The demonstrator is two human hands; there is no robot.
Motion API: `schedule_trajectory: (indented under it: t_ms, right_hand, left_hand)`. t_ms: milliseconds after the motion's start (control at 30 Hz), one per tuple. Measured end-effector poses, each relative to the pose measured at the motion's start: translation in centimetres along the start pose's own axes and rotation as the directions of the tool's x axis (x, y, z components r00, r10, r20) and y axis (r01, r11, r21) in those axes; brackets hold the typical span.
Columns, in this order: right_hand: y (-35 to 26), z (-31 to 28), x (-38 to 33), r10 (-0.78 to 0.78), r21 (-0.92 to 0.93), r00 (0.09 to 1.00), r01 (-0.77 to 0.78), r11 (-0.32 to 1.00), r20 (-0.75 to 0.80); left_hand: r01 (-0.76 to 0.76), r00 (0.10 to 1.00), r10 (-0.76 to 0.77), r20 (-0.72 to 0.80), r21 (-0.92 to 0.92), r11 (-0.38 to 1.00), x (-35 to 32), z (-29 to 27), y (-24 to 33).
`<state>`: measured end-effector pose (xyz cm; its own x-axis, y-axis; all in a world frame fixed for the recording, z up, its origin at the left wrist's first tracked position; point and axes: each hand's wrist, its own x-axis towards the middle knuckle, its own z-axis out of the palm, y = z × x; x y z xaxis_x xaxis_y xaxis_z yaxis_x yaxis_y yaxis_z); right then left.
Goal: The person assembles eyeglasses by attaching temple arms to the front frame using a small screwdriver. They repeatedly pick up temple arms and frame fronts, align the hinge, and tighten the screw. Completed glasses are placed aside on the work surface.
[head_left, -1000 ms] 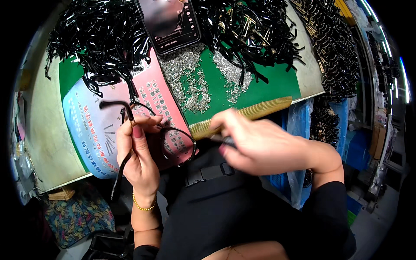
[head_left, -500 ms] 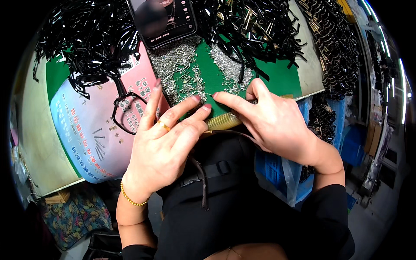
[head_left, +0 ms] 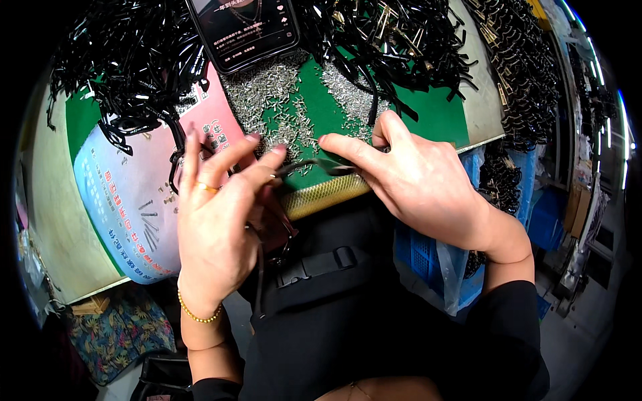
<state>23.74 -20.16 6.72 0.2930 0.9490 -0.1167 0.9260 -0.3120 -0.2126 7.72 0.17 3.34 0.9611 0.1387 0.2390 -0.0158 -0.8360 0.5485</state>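
- Over the near edge of the bench [head_left: 481, 127], my left hand [head_left: 217, 227] is raised, palm away from me, fingers spread and curled forward; thumb and forefinger pinch a thin dark part [head_left: 297, 167].
- From the right, my right hand [head_left: 414, 180] reaches in, forefinger stretched along the same part and thumb tucked under, closed on its other end.
- Below the left palm a black eyeglass frame [head_left: 267, 234] hangs, mostly hidden; I cannot tell how it is gripped.
- Beyond the fingertips lie small silver screws [head_left: 274, 100] on a green mat [head_left: 334, 113].
- Farther out sit heaps of black temple arms [head_left: 127, 60] and a phone [head_left: 244, 27], cut off at the top.
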Motion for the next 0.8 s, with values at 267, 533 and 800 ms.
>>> schedule_trajectory:
  t_ms: [267, 533, 800]
  right_hand:
    - [-0.7, -0.8, 0.2, 0.0, -0.154, 0.998, 0.009, 0.988, 0.062]
    - [0.1, -0.9, -0.2, 0.087, 0.211, 0.995, -0.096, 0.973, 0.053]
    - [-2.4, -1.8, 1.2, -0.072, 0.251, 0.982, 0.027, 0.968, 0.172]
  left_hand:
    - [0.325, 0.718, -0.501, -0.483, -0.404, 0.855, -2.1, -1.1, -2.2]
    - [0.276, 0.601, -0.746, -0.286, -0.802, 0.53, -0.1, -1.5, -2.9]
    - [0.45, 0.763, -0.643, 0.059, -0.763, 0.464, -1.6, -0.7, -1.5]
